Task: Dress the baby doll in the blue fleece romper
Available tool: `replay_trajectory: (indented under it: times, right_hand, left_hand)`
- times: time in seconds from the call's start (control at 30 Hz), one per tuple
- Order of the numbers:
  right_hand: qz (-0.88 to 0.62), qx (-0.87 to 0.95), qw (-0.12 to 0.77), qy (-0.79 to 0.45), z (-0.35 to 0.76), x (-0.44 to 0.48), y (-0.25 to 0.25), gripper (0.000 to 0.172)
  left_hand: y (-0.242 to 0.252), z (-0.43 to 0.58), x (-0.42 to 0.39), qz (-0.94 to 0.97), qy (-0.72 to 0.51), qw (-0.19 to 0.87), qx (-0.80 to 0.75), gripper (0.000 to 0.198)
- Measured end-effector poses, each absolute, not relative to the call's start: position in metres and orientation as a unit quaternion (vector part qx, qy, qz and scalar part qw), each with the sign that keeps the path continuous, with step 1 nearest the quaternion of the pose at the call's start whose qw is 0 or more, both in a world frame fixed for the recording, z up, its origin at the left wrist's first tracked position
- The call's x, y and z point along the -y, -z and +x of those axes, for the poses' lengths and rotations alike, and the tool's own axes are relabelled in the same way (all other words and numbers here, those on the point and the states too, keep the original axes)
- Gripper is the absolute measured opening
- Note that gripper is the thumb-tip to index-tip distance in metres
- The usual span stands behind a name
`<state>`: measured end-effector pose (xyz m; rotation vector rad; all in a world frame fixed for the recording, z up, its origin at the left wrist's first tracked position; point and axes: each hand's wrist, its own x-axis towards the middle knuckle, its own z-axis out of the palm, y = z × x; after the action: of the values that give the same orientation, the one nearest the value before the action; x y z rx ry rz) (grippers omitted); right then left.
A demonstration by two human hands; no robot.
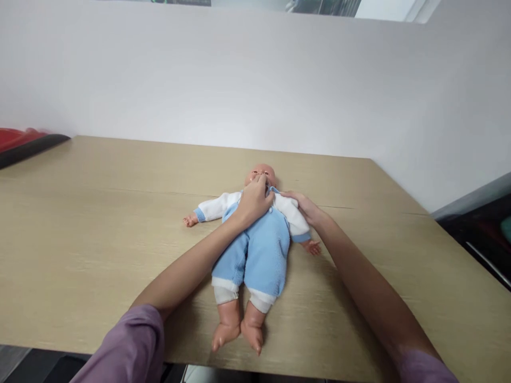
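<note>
A baby doll (259,239) in a blue and white fleece outfit lies on its back, bare feet toward me and arms spread out. My left hand (255,199) rests on its upper chest with the fingers curled together at the chin and collar. Whatever those fingertips pinch is hidden; a small dark spot shows beside them. At the doll's shoulder, on the right side of the picture, my right hand (303,206) is closed around the white sleeve (289,213), fingers lying over the shoulder. My left hand covers the lower part of the doll's head.
The doll lies on a wooden table (120,229) that has a thin seam across it. A white wall (239,85) stands behind. At the far left edge is a red and black object (27,141), and black items (479,229) are beyond the right edge.
</note>
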<state>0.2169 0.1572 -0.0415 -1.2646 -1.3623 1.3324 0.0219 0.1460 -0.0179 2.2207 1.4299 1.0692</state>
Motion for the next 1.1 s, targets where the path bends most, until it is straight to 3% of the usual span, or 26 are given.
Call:
replay_trajectory:
  times: [0.07, 0.13, 0.2, 0.3, 0.37, 0.5, 0.63, 0.7, 0.77, 0.83, 0.97, 1.1]
  right_hand:
    - [-0.505, 0.566, 0.397, -0.516, 0.22, -0.145, 0.042, 0.039]
    - [-0.498, 0.642, 0.382, -0.441, 0.229, -0.13, 0.038, 0.06]
    - [-0.494, 0.73, 0.324, -0.344, 0.245, -0.117, 0.029, 0.071]
    - [-0.515, 0.786, 0.181, -0.291, 0.272, -0.108, 0.012, 0.065]
    - [-0.512, 0.8, 0.136, -0.28, 0.286, -0.11, 0.006, 0.057]
    - [-0.481, 0.834, 0.164, -0.215, 0.292, -0.115, 0.017, 0.042]
    - [-0.487, 0.838, 0.242, -0.048, 0.281, -0.097, 0.033, 0.05]
    - [-0.487, 0.826, 0.285, -0.009, 0.269, -0.08, 0.036, 0.044]
    - [-0.468, 0.822, 0.319, -0.066, 0.252, -0.064, 0.04, 0.025]
    - [-0.451, 0.792, 0.358, -0.199, 0.235, -0.055, 0.047, 0.018]
    - [-0.425, 0.645, 0.439, -0.459, 0.218, -0.061, 0.066, 0.03]
    - [-0.404, 0.554, 0.467, -0.558, 0.222, -0.075, 0.078, 0.047]
  left_hand:
    - [0.019, 0.018, -0.15, 0.779, -0.351, 0.136, -0.502, 0.014]
    - [0.02, 0.013, -0.152, 0.78, -0.341, 0.12, -0.51, 0.015]
    - [0.018, 0.01, -0.153, 0.778, -0.339, 0.102, -0.519, 0.018]
    - [0.014, 0.007, -0.151, 0.777, -0.328, 0.087, -0.53, 0.023]
    - [0.011, 0.009, -0.149, 0.782, -0.311, 0.079, -0.534, 0.021]
    - [0.009, 0.01, -0.144, 0.8, -0.284, 0.056, -0.525, 0.016]
    - [0.01, -0.014, -0.133, 0.805, -0.334, 0.066, -0.486, 0.034]
    - [0.015, -0.038, -0.123, 0.795, -0.381, 0.081, -0.466, 0.034]
    - [0.025, -0.064, -0.112, 0.773, -0.416, 0.121, -0.463, 0.031]
    - [0.038, -0.085, -0.101, 0.749, -0.417, 0.185, -0.481, 0.03]
    - [0.055, -0.1, -0.091, 0.755, -0.369, 0.245, -0.484, 0.038]
    - [0.055, -0.097, -0.091, 0.753, -0.357, 0.233, -0.502, 0.042]
